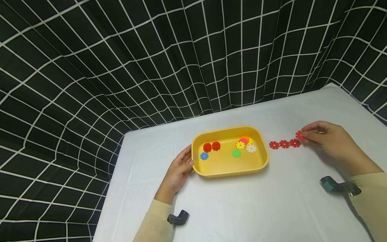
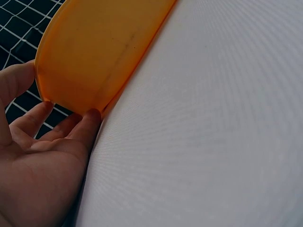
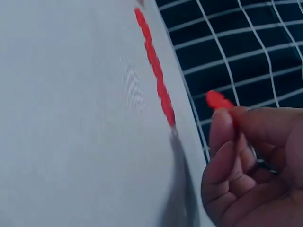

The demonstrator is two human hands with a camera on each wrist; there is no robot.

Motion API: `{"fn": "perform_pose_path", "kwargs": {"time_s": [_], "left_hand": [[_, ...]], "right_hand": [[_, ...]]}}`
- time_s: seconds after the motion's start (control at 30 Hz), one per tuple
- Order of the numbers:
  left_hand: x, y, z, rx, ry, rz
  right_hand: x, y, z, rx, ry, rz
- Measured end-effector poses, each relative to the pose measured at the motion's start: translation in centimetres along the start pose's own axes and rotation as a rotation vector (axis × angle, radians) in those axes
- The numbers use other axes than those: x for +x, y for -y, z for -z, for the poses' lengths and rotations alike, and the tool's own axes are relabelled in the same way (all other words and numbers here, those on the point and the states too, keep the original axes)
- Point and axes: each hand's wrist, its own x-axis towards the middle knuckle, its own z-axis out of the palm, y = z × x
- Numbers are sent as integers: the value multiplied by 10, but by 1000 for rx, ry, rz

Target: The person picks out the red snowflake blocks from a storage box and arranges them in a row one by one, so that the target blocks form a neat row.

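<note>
Between thumb and fingertips my right hand (image 1: 328,136) pinches a red notched disc (image 1: 300,135), also seen edge-on as a red disc (image 3: 218,100) in the right wrist view. Just below and left of it, a row of 3 red discs (image 1: 284,144) lies on the table. My left hand (image 1: 178,169) grips the left end of a yellow tray (image 1: 229,170), thumb at the rim and fingers against the outer wall (image 2: 71,90). Inside the tray are red discs (image 1: 216,146), a blue disc (image 1: 204,156), a green disc (image 1: 236,153), a white disc (image 1: 251,148) and overlapping yellow, pink and orange discs (image 1: 240,145).
A white cloth covers the table (image 1: 242,208). Behind it and to the left hangs a dark curtain (image 1: 169,67) with a white grid. A dark wrist device (image 1: 178,217) is on the left sleeve, and another device (image 1: 340,186) is on the right sleeve.
</note>
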Motion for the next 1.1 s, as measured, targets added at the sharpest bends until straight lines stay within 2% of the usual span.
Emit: {"fn": "perform_pose_path", "kwargs": {"time_s": [0.2,0.43,0.67,1.1], "left_hand": [[-1,-1,0,19,8,-4],[-1,-2,-2,21,-1,-8],[-1,-2,-2,12,2,-5],[0,-1,1,22,19,-6]], "right_hand": [[0,-12,5,-58,20,-35],[1,-15,6,-99,50,-16],[-1,-9,5,-133,86,-20],[-1,0,-2,-159,99,-12]]}}
